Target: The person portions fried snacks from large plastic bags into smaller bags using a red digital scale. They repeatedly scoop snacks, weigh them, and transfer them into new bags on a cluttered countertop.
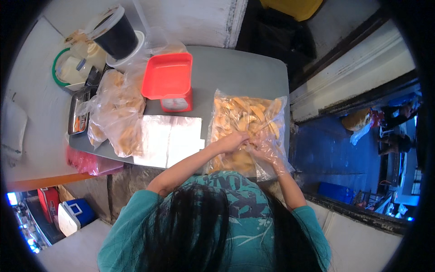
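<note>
A large clear plastic bag [224, 112] full of yellow wedge-cut food pieces [257, 112] lies flat at the right end of the grey table. Over its middle, my left hand [234, 141] pinches the bag's film with bent fingers. My right hand [265, 148] meets it from the other side and grips the gathered plastic. Loose clear film covers much of the right hand and wrist, so its fingertips are partly hidden. Left of the bag, a flat stack of clear plastic bags [185, 136] reflects the light.
Behind the flat bags stands a red weighing scale [166, 76] with a tray. Filled plastic bags [117, 112] and a metal tray [77, 115] crowd the table's left end. A dark-filled tub [119, 35] stands behind them. A doorway opens beyond the table's right edge [288, 102].
</note>
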Action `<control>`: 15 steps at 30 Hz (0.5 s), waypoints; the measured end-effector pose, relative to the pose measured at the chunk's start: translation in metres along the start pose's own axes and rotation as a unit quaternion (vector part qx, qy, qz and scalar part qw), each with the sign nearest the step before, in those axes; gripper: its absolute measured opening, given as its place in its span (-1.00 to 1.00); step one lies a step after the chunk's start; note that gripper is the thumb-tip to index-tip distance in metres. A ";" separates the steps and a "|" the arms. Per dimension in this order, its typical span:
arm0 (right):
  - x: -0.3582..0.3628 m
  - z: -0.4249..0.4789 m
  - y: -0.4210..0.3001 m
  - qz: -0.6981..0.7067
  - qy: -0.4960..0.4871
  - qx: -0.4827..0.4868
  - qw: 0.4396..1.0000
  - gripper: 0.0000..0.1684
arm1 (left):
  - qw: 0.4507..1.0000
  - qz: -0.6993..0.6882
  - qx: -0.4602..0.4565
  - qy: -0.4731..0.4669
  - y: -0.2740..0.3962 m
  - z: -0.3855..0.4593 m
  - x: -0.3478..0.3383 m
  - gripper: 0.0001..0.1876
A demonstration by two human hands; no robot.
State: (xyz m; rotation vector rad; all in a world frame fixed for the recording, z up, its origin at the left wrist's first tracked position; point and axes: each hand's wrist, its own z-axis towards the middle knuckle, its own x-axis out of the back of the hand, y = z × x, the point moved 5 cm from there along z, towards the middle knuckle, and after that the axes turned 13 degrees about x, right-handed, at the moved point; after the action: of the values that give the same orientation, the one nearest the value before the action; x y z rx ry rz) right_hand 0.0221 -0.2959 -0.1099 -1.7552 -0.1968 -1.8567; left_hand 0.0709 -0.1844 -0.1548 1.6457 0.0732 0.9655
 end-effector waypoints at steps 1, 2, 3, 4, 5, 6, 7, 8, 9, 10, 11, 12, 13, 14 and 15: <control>-0.003 -0.001 0.000 -0.003 -0.003 -0.004 1.000 -0.70 | 1.000 -0.003 0.000 -0.011 0.000 -0.001 0.000 -0.89; -0.005 -0.001 0.001 -0.004 -0.008 -0.005 1.000 -0.70 | 1.000 -0.007 0.000 -0.022 0.000 -0.002 0.000 -0.88; -0.007 -0.002 0.002 -0.002 -0.011 -0.006 1.000 -0.69 | 0.999 -0.011 0.002 -0.030 -0.001 -0.003 0.000 -0.88; -0.008 -0.003 0.003 -0.001 -0.016 -0.007 1.000 -0.69 | 0.999 -0.015 0.004 -0.039 -0.002 -0.003 0.000 -0.88; -0.010 -0.002 0.003 0.013 -0.018 -0.004 1.000 -0.69 | 0.999 -0.019 0.006 -0.047 -0.003 -0.004 0.001 -0.87; -0.010 -0.004 0.002 0.032 -0.021 -0.003 0.999 -0.69 | 0.998 -0.029 0.009 -0.053 -0.002 -0.004 0.002 -0.87; -0.010 -0.004 0.002 0.058 -0.028 -0.003 0.998 -0.67 | 0.997 -0.039 0.012 -0.059 -0.001 -0.005 0.003 -0.87; -0.013 -0.003 0.004 0.071 -0.059 0.000 0.996 -0.65 | 0.997 -0.049 0.015 -0.065 0.000 -0.006 0.005 -0.87; -0.014 -0.004 0.007 0.080 -0.089 -0.001 0.993 -0.63 | 0.996 -0.045 0.022 -0.073 0.000 -0.005 0.004 -0.87; -0.014 -0.006 0.010 0.090 -0.119 -0.002 0.989 -0.61 | 0.995 -0.041 0.030 -0.080 -0.001 -0.005 0.004 -0.87; -0.020 -0.012 0.016 0.058 -0.085 0.017 0.995 -0.60 | 0.995 -0.037 0.036 -0.088 -0.001 -0.006 0.004 -0.88; -0.034 -0.024 0.024 0.025 -0.049 0.030 0.998 -0.60 | 0.994 -0.038 0.028 -0.095 0.001 -0.003 0.003 -0.86; -0.036 -0.029 0.026 0.025 -0.021 0.038 0.999 -0.59 | 0.994 -0.037 0.025 -0.097 0.001 -0.004 0.002 -0.84; -0.038 -0.034 0.028 0.024 0.006 0.047 0.999 -0.58 | 0.994 -0.037 0.020 -0.102 0.002 -0.004 0.001 -0.82; -0.031 -0.033 0.027 0.054 0.025 0.048 0.997 -0.56 | 0.995 -0.037 0.004 -0.091 0.003 -0.006 0.004 -0.78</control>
State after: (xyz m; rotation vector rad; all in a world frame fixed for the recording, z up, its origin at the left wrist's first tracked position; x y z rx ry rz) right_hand 0.0057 -0.3248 -0.1515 -1.6204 -0.1656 -1.7813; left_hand 0.0685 -0.1786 -0.1498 1.7199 0.0153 0.7561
